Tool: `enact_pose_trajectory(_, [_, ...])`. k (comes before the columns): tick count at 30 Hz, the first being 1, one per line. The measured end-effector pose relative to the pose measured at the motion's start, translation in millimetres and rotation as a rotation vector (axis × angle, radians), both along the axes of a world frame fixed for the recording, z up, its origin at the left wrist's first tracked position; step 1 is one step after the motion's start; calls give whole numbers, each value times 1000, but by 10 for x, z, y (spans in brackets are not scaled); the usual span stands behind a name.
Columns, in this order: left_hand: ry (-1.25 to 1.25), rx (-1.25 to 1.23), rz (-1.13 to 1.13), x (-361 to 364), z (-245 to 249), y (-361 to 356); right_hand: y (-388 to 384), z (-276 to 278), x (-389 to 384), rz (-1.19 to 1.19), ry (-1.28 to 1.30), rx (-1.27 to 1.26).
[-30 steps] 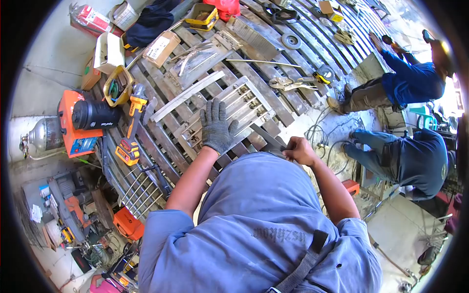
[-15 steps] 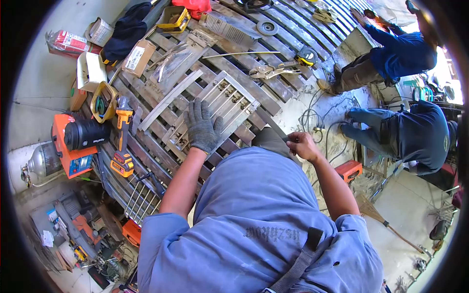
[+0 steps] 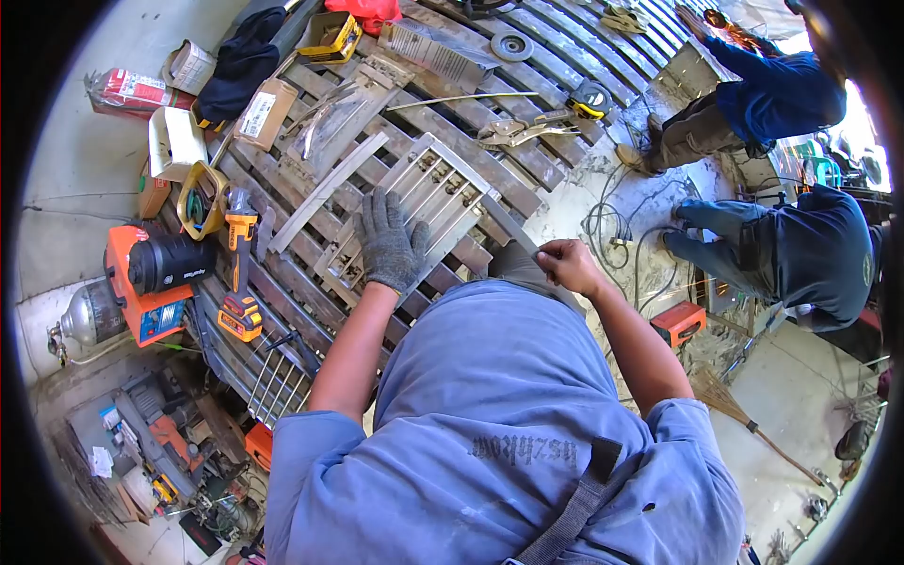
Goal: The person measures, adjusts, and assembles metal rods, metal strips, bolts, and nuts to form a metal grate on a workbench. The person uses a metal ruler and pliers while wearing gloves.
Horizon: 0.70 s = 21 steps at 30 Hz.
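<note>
A small rectangular metal frame with several parallel bars [image 3: 441,188] lies on the slatted metal bench top. My left hand [image 3: 390,243], in a dark grey knit glove, rests flat on its near-left part with fingers spread. My right hand [image 3: 569,266] is bare and pinches the near end of a flat, file-like metal bar [image 3: 509,224]. The bar's far end meets the frame's right corner. A loose metal strip [image 3: 331,192] lies to the left of the frame.
Locking pliers [image 3: 513,134], a tape measure [image 3: 590,99] and a grinding disc [image 3: 512,46] lie beyond the frame. A cordless grinder [image 3: 240,254] sits at left. Two people work at right, one [image 3: 767,104] near sparks; cables [image 3: 607,221] cross the floor.
My right hand has moved slightly up and left, and the flat bar has slid further along the frame's corner. My left hand stays on the frame. Sparks have spread near the people at right.
</note>
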<state>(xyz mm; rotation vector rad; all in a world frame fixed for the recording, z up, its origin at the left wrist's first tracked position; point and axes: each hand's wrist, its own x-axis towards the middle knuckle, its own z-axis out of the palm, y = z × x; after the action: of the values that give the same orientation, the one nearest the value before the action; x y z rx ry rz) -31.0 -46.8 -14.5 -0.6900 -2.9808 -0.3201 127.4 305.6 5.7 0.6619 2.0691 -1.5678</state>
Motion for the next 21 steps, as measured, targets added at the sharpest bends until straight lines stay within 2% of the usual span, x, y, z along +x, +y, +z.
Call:
enact_pose_trajectory(12, [-11,23,17,2,6,6,-148,1,48,185,286,388])
enact_pose_trajectory(21, [-2,11,14,-10,4,2,-57,43,6,229,302,416])
